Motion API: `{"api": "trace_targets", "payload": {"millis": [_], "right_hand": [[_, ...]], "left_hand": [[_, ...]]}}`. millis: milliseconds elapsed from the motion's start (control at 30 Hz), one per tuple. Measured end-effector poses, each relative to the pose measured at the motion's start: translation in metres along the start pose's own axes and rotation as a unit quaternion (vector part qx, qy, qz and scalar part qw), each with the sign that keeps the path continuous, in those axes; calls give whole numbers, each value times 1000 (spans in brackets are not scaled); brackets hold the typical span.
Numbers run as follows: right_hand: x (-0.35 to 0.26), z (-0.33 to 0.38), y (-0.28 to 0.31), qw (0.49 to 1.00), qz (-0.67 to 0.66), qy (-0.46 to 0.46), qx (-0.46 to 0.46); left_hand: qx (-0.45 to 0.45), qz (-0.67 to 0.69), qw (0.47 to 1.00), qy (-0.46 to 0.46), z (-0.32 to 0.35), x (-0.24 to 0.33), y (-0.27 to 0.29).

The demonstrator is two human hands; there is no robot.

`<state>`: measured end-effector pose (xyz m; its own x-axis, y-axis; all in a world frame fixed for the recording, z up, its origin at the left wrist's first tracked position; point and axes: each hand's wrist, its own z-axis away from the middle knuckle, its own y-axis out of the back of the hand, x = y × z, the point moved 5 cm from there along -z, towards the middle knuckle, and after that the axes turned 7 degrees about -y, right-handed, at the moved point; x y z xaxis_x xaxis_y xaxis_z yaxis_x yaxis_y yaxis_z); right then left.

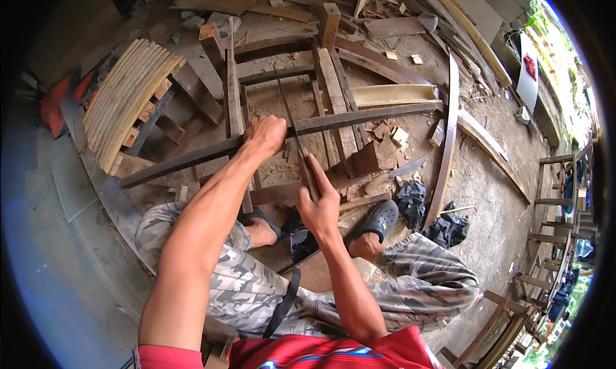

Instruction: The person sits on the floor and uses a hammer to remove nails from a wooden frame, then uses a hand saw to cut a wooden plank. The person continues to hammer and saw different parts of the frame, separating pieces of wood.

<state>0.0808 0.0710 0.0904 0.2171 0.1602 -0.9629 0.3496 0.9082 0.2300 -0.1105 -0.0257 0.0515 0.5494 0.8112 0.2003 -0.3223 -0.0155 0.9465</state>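
A long dark wooden bar (pixel 378 115) lies across a low wooden frame (pixel 334 102) in front of me. My left hand (pixel 266 135) is closed in a fist around the bar, just left of its middle. My right hand (pixel 319 205) grips the handle of a handsaw (pixel 287 106), index finger stretched along it. The saw's narrow blade points away from me and crosses the bar a little right of my left fist. How deep the teeth sit in the wood is too small to tell.
A slatted wooden panel (pixel 131 93) stands at left. A knife (pixel 407 168) with a wooden handle lies right of the frame, near wood blocks (pixel 375 157), black plastic (pixel 446 230) and my clog-shod foot (pixel 382 220). Planks (pixel 447 144) and offcuts litter the floor; wooden frames (pixel 555 221) line the far right.
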Motion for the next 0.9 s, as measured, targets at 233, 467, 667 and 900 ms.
{"api": "trace_targets", "payload": {"millis": [233, 467, 667, 900], "right_hand": [[1, 137, 69, 996, 58, -42, -51], [-4, -23, -5, 1000, -7, -1, -9], [11, 24, 9, 997, -44, -60, -15], [11, 4, 10, 998, 16, 47, 30]], "left_hand": [[-18, 13, 999, 33, 1, -5, -11], [11, -97, 995, -28, 3, 6, 0], [-34, -66, 997, -37, 16, 35, -24], [41, -50, 997, -43, 20, 28, -8]]}}
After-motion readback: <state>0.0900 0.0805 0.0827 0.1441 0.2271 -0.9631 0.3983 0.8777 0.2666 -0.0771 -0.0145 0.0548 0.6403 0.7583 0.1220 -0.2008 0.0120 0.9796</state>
